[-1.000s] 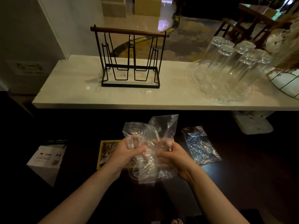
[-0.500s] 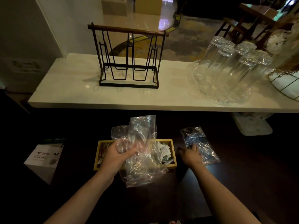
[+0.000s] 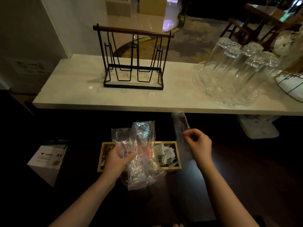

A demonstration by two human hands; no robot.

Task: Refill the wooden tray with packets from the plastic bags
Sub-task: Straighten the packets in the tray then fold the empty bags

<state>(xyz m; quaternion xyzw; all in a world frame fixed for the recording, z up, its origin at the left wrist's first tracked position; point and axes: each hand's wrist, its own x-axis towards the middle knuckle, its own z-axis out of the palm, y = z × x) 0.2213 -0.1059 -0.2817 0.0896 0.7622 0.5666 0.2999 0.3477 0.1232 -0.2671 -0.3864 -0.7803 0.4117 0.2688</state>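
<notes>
A wooden tray [image 3: 178,154] lies on the dark lower surface, with white packets [image 3: 164,153] in its right part. My left hand [image 3: 118,161] grips two crumpled clear plastic bags [image 3: 141,154] held over the tray's left and middle, hiding what lies beneath. My right hand [image 3: 199,145] is raised to the right of the tray and pinches a third clear bag [image 3: 180,126], which hangs blurred and stretched upward from the fingers.
A white marble counter [image 3: 82,95] runs across above the tray, carrying a black wire rack [image 3: 133,59], a glass dish of upturned glasses [image 3: 232,69] and a white wire-framed vase [image 3: 291,84]. A white A4 paper box [image 3: 47,159] sits at lower left.
My right hand let go of the crumpled bags, reached to the bag lying on the right and has lifted it off the surface. My left hand keeps the other bags over the tray.
</notes>
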